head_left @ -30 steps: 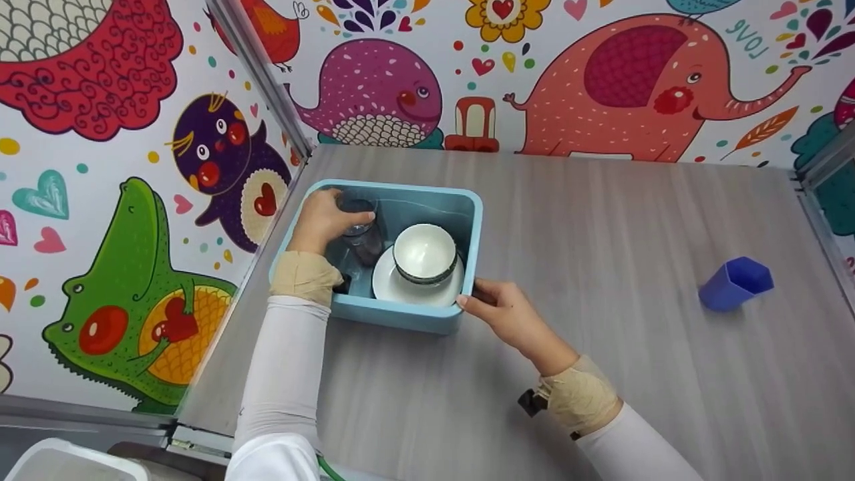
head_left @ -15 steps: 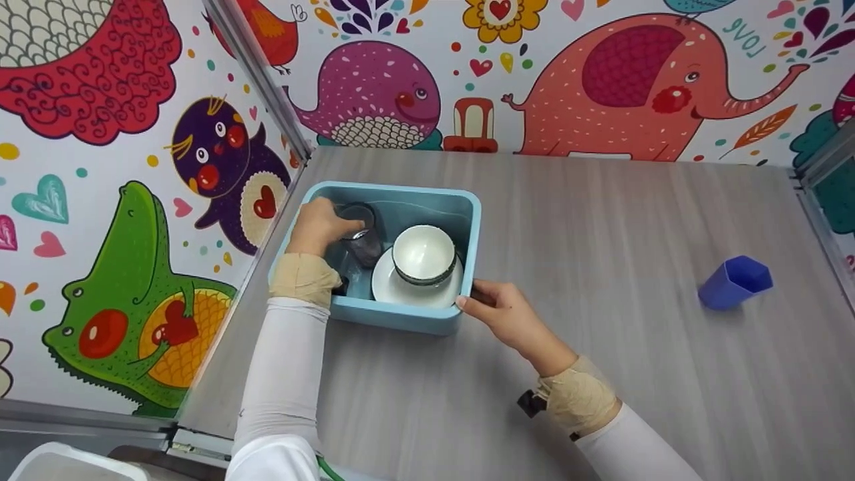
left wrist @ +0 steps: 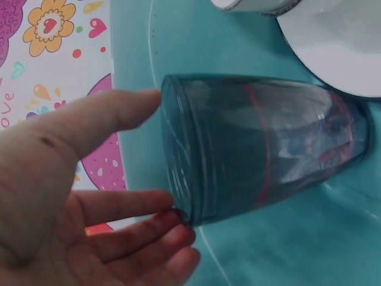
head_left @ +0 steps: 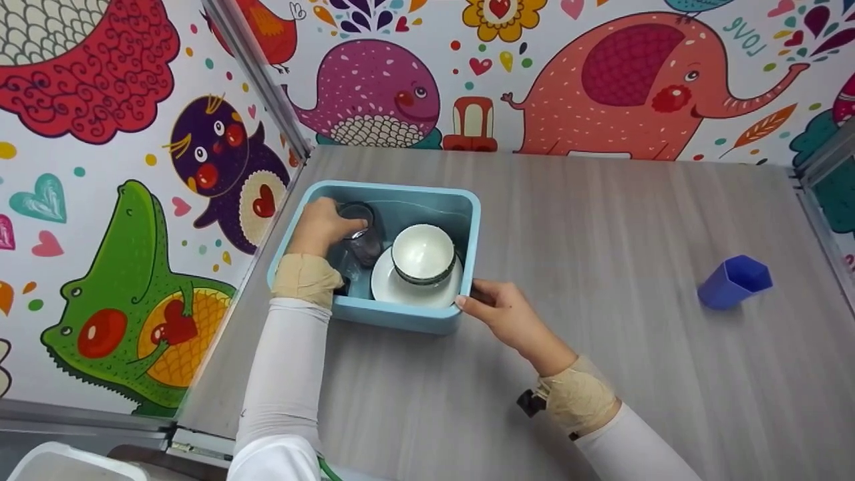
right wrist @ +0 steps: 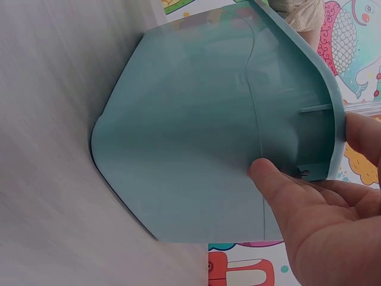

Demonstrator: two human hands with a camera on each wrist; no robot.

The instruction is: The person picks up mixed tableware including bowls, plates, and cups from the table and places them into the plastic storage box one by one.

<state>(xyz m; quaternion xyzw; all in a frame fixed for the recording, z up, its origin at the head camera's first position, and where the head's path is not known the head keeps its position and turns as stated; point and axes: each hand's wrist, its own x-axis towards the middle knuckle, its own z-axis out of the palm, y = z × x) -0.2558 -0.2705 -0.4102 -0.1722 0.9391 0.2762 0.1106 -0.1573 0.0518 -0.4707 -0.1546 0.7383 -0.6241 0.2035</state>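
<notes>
A light-blue plastic bin (head_left: pixel 394 318) stands on the table at the left. Inside it, a clear, dark-tinted tumbler (left wrist: pixel 268 143) with a red line round it is at the far left. My left hand (head_left: pixel 319 227) reaches in at the tumbler's rim, thumb and fingers spread to either side, tips at or just off the edge. To the tumbler's right, a white bowl (head_left: pixel 423 250) with a dark lower edge sits on a white plate (head_left: pixel 394 287). At the bin's near right corner, my right hand (head_left: pixel 511 317) pinches the rim, thumb outside-top and fingers under the lip.
A blue faceted cup (head_left: pixel 731 284) lies tilted on the grey wood-look table (head_left: pixel 601 220) at the right. Walls with cartoon animals close off the left and back. A whitish container (head_left: pixel 73 464) stands below the table at the lower left.
Within the bin, my left hand has drawn slightly down off the tumbler's rim, and more of the rim shows. My right hand stays on the bin's corner.
</notes>
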